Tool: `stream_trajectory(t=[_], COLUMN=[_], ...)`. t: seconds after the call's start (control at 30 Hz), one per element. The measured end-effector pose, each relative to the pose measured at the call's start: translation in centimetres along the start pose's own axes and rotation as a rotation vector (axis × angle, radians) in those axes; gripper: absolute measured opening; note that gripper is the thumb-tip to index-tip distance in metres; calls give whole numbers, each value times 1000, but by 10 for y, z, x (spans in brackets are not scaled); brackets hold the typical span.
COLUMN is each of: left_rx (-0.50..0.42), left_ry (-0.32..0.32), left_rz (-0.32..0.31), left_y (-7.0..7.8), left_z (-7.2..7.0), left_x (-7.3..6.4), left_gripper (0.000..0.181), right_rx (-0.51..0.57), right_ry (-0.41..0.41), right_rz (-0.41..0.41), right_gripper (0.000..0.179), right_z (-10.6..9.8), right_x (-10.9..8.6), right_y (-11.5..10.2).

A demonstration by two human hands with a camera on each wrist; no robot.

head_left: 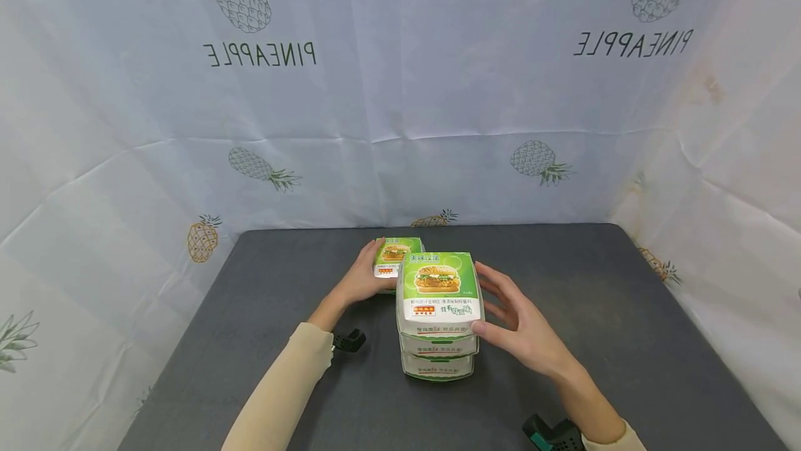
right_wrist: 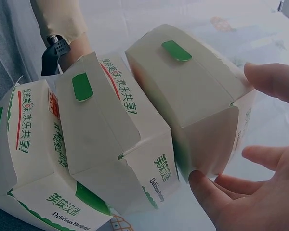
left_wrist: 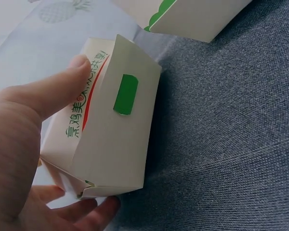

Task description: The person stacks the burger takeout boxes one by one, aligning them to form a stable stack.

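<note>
Three burger boxes stand stacked in the middle of the table, the top box showing a burger picture on a green and white lid. My right hand is at the right side of that top box, its thumb by the front right corner and its fingers spread along the side. In the right wrist view, the thumb and fingertips meet the box's edges, with the palm apart from it. Behind the stack to the left, my left hand grips another burger box, thumb across its printed face and fingers around the far side.
The dark grey table runs back to a white curtain printed with pineapples. Both wrists carry a black strap device. Below the top box are the middle box and bottom box, their edges slightly out of line.
</note>
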State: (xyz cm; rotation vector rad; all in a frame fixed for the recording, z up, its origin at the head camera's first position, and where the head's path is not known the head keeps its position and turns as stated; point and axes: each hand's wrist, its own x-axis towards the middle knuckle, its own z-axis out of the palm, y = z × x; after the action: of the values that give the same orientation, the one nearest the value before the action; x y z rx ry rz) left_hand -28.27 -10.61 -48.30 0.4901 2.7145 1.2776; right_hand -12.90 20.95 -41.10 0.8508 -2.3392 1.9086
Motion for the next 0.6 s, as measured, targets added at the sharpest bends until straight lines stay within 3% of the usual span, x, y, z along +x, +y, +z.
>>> stream_trajectory(t=[0.33,0.6], left_rx=[-2,11], left_ry=[36,92], left_rz=[-17,9], left_y=[4,12], left_z=[-8,-17], left_x=[-4,-5], left_gripper=[105,104], right_rx=[-2,-1], right_ry=[2,5], right_rz=[4,-1], right_gripper=[78,77], right_z=[0,0], right_x=[-1,-1], right_y=[1,1])
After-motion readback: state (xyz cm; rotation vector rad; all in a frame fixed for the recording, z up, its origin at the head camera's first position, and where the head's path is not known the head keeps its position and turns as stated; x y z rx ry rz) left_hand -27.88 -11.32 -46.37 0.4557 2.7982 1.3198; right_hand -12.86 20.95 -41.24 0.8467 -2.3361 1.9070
